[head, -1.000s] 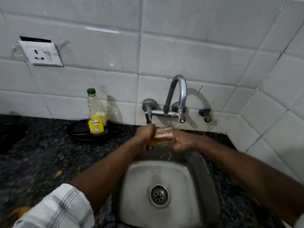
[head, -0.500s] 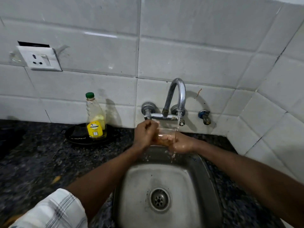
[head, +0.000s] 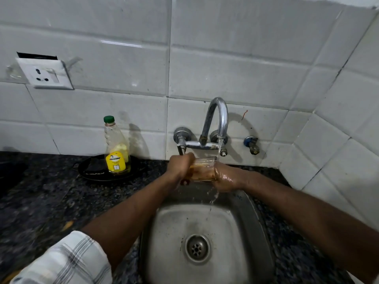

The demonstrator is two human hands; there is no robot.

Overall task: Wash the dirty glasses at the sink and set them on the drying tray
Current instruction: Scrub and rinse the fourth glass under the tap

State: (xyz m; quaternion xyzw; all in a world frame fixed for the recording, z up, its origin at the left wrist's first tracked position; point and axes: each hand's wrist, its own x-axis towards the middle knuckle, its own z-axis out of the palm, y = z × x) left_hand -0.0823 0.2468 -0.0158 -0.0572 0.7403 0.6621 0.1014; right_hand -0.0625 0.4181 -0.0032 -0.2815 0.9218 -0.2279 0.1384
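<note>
A clear drinking glass point(head: 203, 169) is held upright over the back of the steel sink point(head: 205, 218), just under the chrome tap point(head: 217, 119). My right hand point(head: 224, 178) grips it from the right, wet and glistening. My left hand point(head: 179, 167) is curled against the glass's left side, fingers wrapped around or into it; which, I cannot tell. Water runs from the spout past the glass rim and over my right hand, then streams into the basin.
A dish-soap bottle point(head: 117, 148) with a green cap stands on a black plate point(head: 92, 171) left of the tap. Dark granite counter point(head: 41, 201) surrounds the sink. A wall socket point(head: 44, 73) sits on the white tiles. No drying tray is in view.
The glass has turned from lying sideways to upright under the running water. Both hands stayed on it, and the camera dipped a little lower.
</note>
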